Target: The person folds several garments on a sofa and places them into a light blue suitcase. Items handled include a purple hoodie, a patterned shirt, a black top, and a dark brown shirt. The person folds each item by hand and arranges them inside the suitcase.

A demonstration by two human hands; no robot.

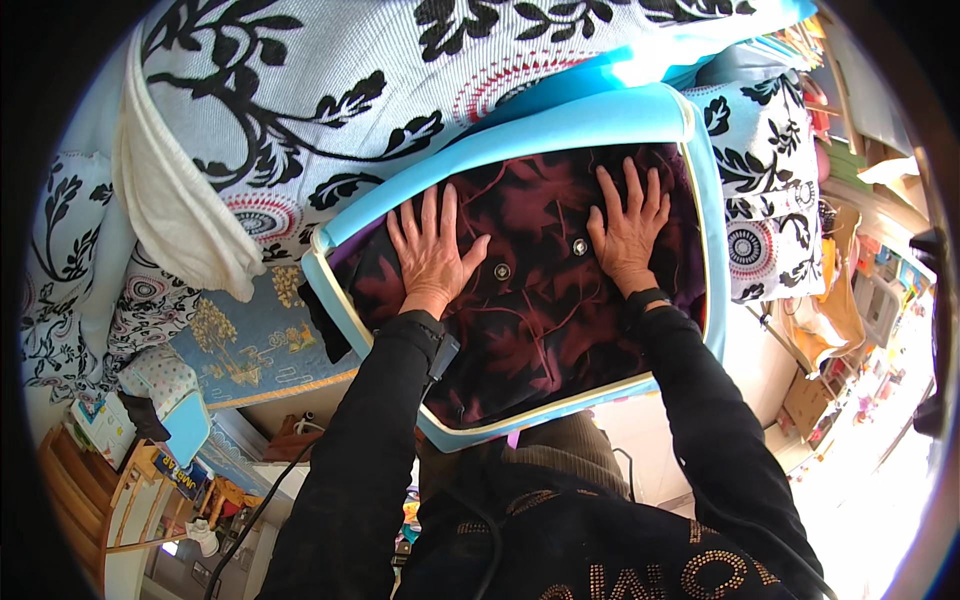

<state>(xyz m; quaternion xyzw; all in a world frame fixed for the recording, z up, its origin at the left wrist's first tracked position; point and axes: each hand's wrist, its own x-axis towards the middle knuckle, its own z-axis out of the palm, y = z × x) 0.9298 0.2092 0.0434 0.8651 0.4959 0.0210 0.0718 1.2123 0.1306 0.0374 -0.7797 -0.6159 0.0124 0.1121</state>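
Note:
A light-blue fabric storage bag [716, 255] with a pale zip edge lies before me, its top open along the far side. Dark cloth with a maroon leaf print [525, 330] fills it, and two metal snap buttons [502, 271] show near the middle. My left hand [433, 251] rests palm down on the left of this cloth, fingers spread. On the right, my right hand [630, 225] also lies flat on the cloth with its fingers apart. Neither hand grips anything. Some purple cloth [688, 217] shows along the bag's right inner side.
Behind the bag spreads a white bedcover [315, 82] with black leaves and red circles. Cream cloth [176, 180] drapes over it at left. A blue patterned mat [255, 337] lies below that. Wooden chair [82, 487] stands lower left. Cluttered shelves [862, 322] line the right.

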